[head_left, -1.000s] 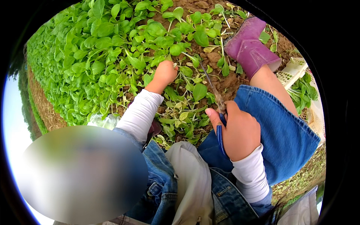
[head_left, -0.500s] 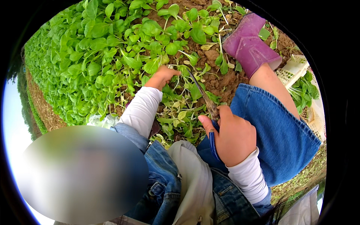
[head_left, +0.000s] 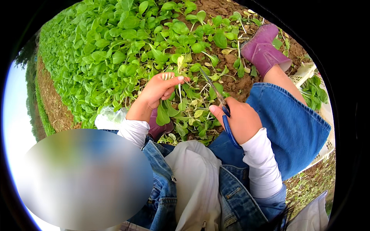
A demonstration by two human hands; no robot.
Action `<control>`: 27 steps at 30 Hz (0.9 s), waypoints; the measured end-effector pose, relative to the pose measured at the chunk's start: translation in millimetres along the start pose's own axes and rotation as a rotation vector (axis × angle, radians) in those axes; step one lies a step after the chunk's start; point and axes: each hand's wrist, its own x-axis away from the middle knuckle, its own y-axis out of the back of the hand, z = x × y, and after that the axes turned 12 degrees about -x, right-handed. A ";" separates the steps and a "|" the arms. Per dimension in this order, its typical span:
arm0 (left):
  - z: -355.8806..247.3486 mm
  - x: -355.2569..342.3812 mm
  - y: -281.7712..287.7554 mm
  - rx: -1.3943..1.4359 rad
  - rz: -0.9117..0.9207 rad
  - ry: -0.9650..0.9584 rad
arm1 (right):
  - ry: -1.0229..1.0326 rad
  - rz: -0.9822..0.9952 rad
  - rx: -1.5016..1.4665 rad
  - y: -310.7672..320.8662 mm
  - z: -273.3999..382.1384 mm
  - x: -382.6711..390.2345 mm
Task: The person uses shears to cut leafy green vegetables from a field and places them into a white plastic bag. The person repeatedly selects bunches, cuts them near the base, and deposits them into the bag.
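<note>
Closed around a small bunch of leafy greens (head_left: 164, 113) is my left hand (head_left: 154, 91). Pale stem ends show above its fingers, and the green leaves hang below. A yellowed leaf (head_left: 180, 63) with a white stalk is at my left thumb; whether it is pinched there, I cannot tell. My right hand (head_left: 243, 120) grips blue-handled scissors (head_left: 212, 85). Their dark, dirty blades point up and left over the plants, apart from my left hand. Loose green and yellow leaves (head_left: 196, 104) lie on the soil between my hands.
Dense leafy plants (head_left: 104, 50) fill the left and far side. Brown soil (head_left: 239, 86) shows ahead. Purple boots (head_left: 264, 52) are on my feet. A pale crate (head_left: 306, 72) holding greens stands at the right, and a clear plastic bag (head_left: 110, 118) lies at the left.
My left hand has drawn back from the plants toward me and turned, now showing the bunch in its fingers. The scissors remain in my right hand, and the view has shifted slightly.
</note>
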 end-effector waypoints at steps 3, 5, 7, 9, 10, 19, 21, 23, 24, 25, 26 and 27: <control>8.7 26.0 -3.8 0.082 0.031 -0.013 | 0.099 -0.001 -0.267 -16.0 -1.5 -3.0; 16.2 38.2 -12.8 0.164 0.076 0.005 | 0.146 -0.047 -0.523 -32.1 -0.1 -8.2; 30.1 45.9 -21.2 0.253 0.091 0.027 | 0.182 -0.052 -0.544 -48.6 0.1 -14.7; 43.9 49.7 -28.9 0.332 0.038 0.041 | 0.122 -0.064 -0.550 -53.8 6.9 -15.1; 45.9 51.1 -31.7 0.330 0.061 0.035 | 0.117 -0.072 -0.564 -58.2 4.3 -17.0; 59.3 50.9 -20.3 0.412 0.078 -0.001 | 0.151 -0.336 -0.816 -63.7 -27.9 -36.3; 61.6 49.6 -15.5 0.477 0.030 -0.022 | 0.111 -0.412 -0.684 -46.7 -32.9 -37.7; 64.4 50.7 -9.1 0.522 0.005 -0.041 | 0.048 -0.415 -0.443 -31.7 -31.2 -38.2; 63.9 50.9 -7.5 0.548 -0.006 -0.041 | -0.005 -0.370 -0.369 -27.1 -33.2 -39.4; 63.3 50.7 -6.2 0.575 -0.018 -0.040 | -0.019 -0.371 -0.299 -24.8 -31.1 -38.1; 64.6 50.1 -4.5 0.591 -0.021 -0.033 | -0.033 -0.369 -0.231 -23.4 -28.3 -36.4; 66.5 48.8 -2.9 0.608 -0.023 -0.025 | -0.047 -0.368 -0.162 -22.9 -26.6 -35.6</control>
